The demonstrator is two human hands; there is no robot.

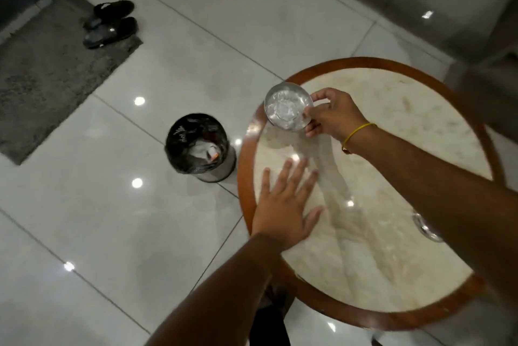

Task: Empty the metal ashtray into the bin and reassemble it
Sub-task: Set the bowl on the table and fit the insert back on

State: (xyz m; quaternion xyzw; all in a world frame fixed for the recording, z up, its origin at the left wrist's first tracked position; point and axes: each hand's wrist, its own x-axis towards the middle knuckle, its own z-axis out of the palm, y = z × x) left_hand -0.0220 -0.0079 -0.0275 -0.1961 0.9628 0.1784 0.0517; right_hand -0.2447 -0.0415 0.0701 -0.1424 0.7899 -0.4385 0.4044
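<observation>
My worry from here is a spill short of the target; the ashtray bowl [288, 107] is pinched only at its near rim by the right hand [333, 116], thumb on top and fingers under, so the far side hangs unsupported, and any tilt before it clears the table [392, 186] edge would, I judge, drop the pale crumpled contents onto the marble or the floor rather than into the bin [200, 146]; the bin stands on the tiles just beside the table's left edge, lined in black with some rubbish already in it, and its mouth is not wide, so a hasty tip could scatter ash around it; a shiny metal piece [427, 228] half hidden under the right forearm may be the ashtray's other part, though I cannot tell for sure, and a careless swing of that arm could knock it; as for pose, the right arm reaches forward across the table with the bowl held about level above the far-left rim; the left hand [286, 202] is open, fingers spread, palm down over the near-left edge, holding nothing, whether pressed on the surface or hovering I cannot tell.
</observation>
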